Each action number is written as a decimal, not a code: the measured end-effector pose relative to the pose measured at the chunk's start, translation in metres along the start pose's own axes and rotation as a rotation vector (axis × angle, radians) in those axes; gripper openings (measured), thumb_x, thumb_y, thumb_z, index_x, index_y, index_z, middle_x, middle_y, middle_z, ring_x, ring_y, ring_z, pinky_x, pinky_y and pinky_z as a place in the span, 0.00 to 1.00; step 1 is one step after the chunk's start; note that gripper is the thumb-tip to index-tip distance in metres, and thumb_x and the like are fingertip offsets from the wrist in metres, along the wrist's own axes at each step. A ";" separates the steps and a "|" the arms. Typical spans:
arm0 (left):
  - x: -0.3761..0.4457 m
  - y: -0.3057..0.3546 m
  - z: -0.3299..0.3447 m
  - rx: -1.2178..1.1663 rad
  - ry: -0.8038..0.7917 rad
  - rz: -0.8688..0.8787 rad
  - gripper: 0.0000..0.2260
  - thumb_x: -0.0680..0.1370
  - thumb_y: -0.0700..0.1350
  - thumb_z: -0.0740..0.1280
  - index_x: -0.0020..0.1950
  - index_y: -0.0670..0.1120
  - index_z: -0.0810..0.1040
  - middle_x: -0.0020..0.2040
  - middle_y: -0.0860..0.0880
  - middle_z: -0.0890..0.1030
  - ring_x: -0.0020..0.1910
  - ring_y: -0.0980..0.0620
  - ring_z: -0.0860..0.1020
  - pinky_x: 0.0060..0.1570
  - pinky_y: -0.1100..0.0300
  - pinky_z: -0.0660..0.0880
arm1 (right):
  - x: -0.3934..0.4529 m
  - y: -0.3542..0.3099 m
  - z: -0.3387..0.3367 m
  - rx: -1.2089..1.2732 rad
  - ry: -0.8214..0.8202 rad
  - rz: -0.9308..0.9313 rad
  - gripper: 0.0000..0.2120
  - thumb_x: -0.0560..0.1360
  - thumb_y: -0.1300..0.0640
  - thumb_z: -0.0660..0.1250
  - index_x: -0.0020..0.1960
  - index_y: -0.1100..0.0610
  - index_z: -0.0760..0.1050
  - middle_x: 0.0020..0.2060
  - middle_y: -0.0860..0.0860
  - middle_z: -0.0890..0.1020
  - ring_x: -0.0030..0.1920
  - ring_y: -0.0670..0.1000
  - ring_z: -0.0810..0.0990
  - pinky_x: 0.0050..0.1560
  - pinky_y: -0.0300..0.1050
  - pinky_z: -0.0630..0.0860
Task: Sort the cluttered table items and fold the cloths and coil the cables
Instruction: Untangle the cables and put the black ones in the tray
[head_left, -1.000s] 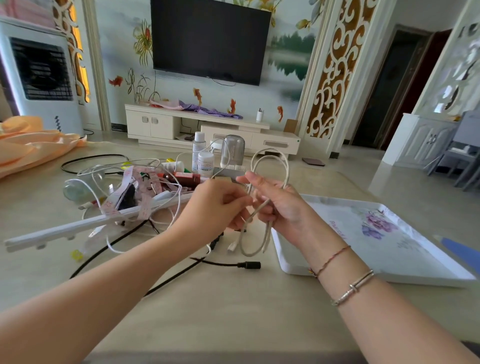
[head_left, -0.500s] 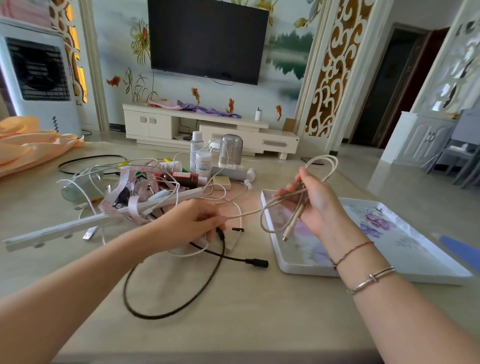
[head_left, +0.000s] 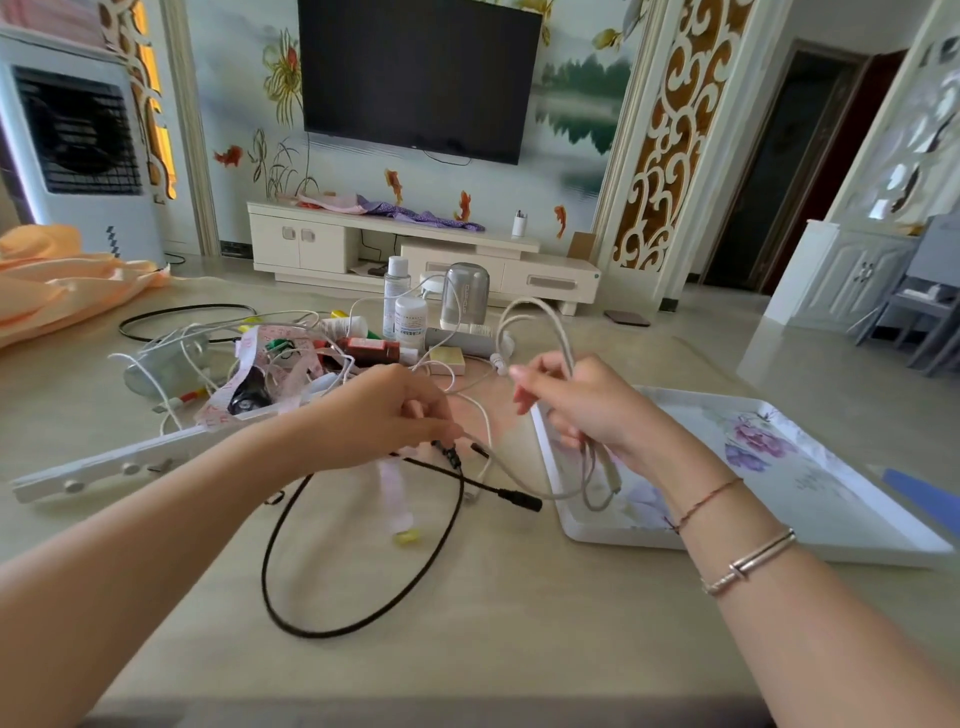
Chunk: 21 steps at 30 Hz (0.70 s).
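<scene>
From the head camera, the right hand (head_left: 592, 410) gripped a white cable (head_left: 563, 332), fingers curled round its loops above the near corner of the tray (head_left: 831, 525). The left hand (head_left: 384, 415) pinched the same cable's free run just above the table (head_left: 519, 623). A black cable (head_left: 363, 618) lay looped below the hands, beside the clutter (head_left: 270, 374).

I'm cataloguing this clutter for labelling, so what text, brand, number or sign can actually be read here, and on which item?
Nothing reads cleanly.
Grey translucent container: vertical raised lettering, too blurred to read.
White pill bottle: printed label, too small to read.
Pink measuring tape: red marks and numbers, blurred.
Red box: print, illegible.
Floral tray: small faint writing near the flowers, unreadable.
</scene>
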<state>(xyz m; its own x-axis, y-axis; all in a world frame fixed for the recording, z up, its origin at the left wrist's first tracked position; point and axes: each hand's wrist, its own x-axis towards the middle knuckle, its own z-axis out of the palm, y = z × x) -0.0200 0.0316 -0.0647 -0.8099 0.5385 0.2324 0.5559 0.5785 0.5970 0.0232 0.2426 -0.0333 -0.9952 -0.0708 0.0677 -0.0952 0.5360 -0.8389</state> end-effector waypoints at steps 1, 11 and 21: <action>0.001 0.006 0.002 -0.024 0.031 0.028 0.05 0.74 0.49 0.71 0.40 0.50 0.83 0.27 0.57 0.76 0.26 0.60 0.71 0.28 0.71 0.67 | -0.002 -0.004 0.004 0.030 -0.055 0.007 0.14 0.81 0.53 0.62 0.51 0.65 0.74 0.32 0.46 0.82 0.22 0.44 0.63 0.24 0.36 0.65; 0.005 0.014 0.009 -0.089 0.221 0.118 0.04 0.72 0.50 0.74 0.42 0.51 0.83 0.37 0.52 0.80 0.29 0.58 0.69 0.33 0.67 0.69 | -0.001 -0.003 0.005 0.118 -0.234 0.055 0.08 0.76 0.61 0.69 0.50 0.58 0.70 0.31 0.52 0.80 0.24 0.46 0.62 0.25 0.37 0.62; 0.010 -0.011 0.012 -0.327 0.263 -0.104 0.08 0.74 0.40 0.72 0.51 0.48 0.80 0.48 0.53 0.82 0.43 0.53 0.83 0.55 0.55 0.78 | 0.006 0.006 -0.010 0.313 0.014 0.019 0.07 0.78 0.64 0.63 0.52 0.64 0.78 0.27 0.49 0.72 0.21 0.44 0.61 0.22 0.35 0.60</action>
<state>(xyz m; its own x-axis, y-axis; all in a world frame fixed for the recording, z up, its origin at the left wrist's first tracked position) -0.0319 0.0380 -0.0783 -0.9021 0.2887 0.3207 0.4146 0.3737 0.8297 0.0165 0.2535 -0.0323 -0.9971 -0.0504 0.0565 -0.0674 0.2518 -0.9654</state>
